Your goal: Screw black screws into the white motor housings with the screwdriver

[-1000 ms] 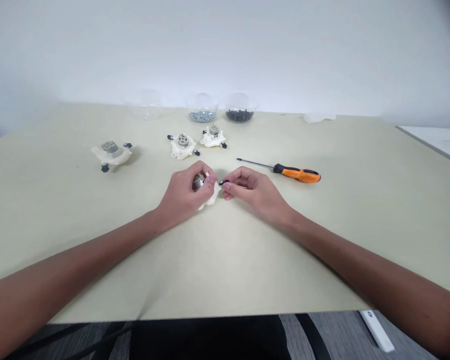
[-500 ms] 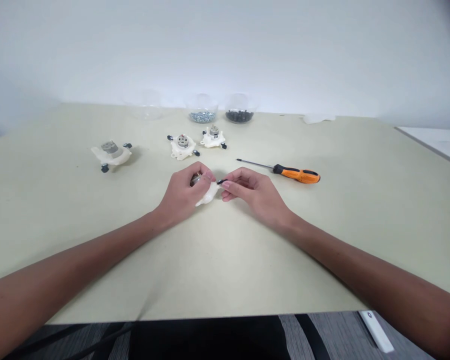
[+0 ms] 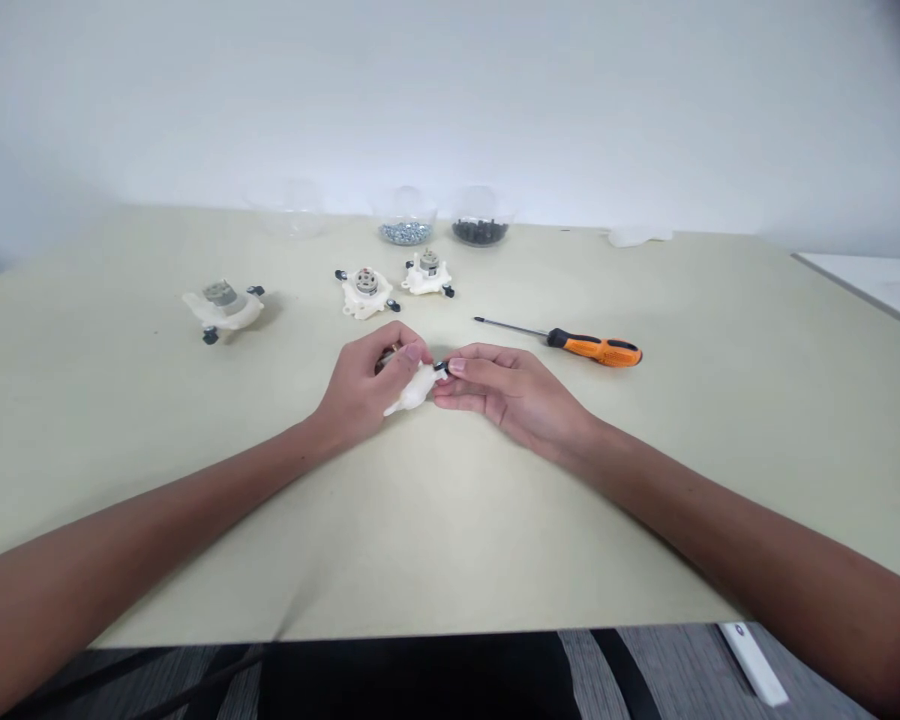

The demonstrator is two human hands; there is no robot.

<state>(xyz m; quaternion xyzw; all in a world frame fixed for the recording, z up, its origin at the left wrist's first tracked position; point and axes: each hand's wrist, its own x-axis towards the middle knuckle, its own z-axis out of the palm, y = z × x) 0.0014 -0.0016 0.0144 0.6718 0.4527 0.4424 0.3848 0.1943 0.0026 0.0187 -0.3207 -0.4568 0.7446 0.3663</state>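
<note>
My left hand [image 3: 371,385] is closed around a white plastic motor mount [image 3: 414,390], with a bit of its motor showing between thumb and forefinger. At the mount's right end sits a small black rubber piece [image 3: 441,367]. The thumb and forefinger of my right hand [image 3: 514,395] pinch this piece, while the other fingers curl beneath. Beyond the hands lie two similar mounts, one with an upright motor [image 3: 366,281] and another white mount [image 3: 427,276] to its right, each with black pieces at the corners.
A third motor mount [image 3: 223,308] lies at the left. An orange-handled screwdriver [image 3: 592,347] rests right of centre. At the back stand a bowl of silver screws [image 3: 405,233], a bowl of black pieces [image 3: 480,232] and a clear bowl [image 3: 292,222]. A white scrap [image 3: 637,237] lies at the back right.
My right hand has turned a little and its lower fingers have moved under the mount's end. The mount has tilted slightly in my left hand. The things on the table have stayed put.
</note>
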